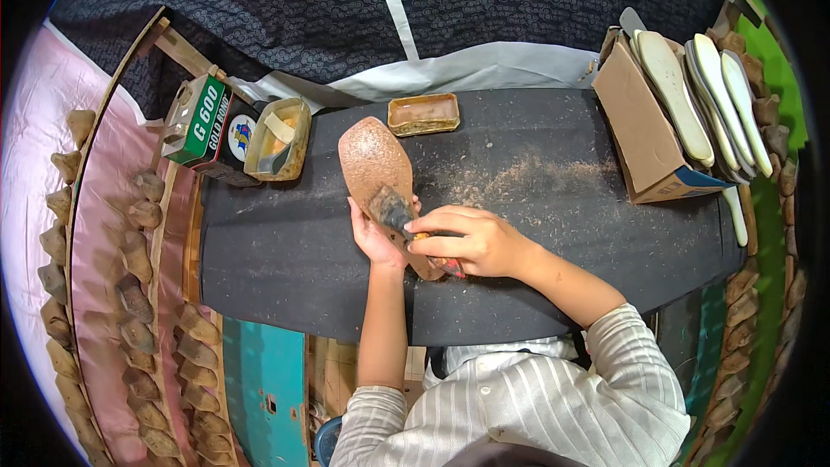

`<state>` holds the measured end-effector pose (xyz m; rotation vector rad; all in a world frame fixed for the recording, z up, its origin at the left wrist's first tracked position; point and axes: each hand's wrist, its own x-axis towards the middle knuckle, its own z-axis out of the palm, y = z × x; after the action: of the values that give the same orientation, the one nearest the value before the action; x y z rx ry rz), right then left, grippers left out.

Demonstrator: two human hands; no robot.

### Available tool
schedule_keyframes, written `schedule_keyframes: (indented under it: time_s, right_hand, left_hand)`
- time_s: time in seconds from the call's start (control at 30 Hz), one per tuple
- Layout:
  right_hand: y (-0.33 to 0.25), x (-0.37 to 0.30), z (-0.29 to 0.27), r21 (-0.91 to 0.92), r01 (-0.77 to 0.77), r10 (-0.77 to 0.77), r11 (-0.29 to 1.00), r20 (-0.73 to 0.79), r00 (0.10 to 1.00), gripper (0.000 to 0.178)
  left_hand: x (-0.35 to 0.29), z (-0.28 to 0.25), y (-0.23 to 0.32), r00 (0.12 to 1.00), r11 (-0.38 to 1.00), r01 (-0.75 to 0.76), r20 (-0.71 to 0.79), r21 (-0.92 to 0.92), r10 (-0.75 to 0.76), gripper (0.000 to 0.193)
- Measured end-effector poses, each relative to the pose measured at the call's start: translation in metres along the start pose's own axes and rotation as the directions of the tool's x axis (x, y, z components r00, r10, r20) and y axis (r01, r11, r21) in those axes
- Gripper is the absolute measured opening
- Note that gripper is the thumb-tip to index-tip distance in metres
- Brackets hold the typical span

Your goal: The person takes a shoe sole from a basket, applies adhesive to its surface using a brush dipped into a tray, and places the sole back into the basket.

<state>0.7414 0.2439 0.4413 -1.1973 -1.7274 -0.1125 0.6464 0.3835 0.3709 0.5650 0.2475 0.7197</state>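
A brown shoe sole (373, 151) is held up at a slant over the dark worktable, its broad end pointing away from me. My left hand (378, 238) grips it around the middle, with the thumb along its left edge and fingertips showing on the right. The wide part of the sole looks shiny and wet. My right hand (480, 242) is closed around the handle of a brush (393, 207), whose dark, clumped bristles touch the middle of the sole. Part of the handle is hidden by my fingers; a red and orange piece shows below them.
The dark worktable (285, 251) has crumbs scattered right of centre. A shallow tray (424, 114), a tub (294, 160) with flat tools and a metal can (207, 130) stand along its back. A cardboard box (627, 121) holds several pale insoles (674, 99). Racks of shoe lasts (134, 294) flank the table.
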Motion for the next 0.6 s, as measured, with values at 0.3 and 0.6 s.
schedule_keyframes:
  time_s: [0.3,0.6]
  right_hand:
    - [-0.003,0.001,-0.017,0.100,0.014,-0.020,0.995,0.055,0.998,0.036]
    - [-0.004,0.003,-0.016,-0.004,0.023,-0.022,1.000,0.060,0.998,0.035]
  left_hand:
    - [0.004,-0.017,-0.002,0.990,0.988,0.054,0.137,-0.142,-0.035,0.057]
    - [0.005,-0.016,-0.003,0.999,0.996,0.045,-0.013,-0.080,-0.046,0.055]
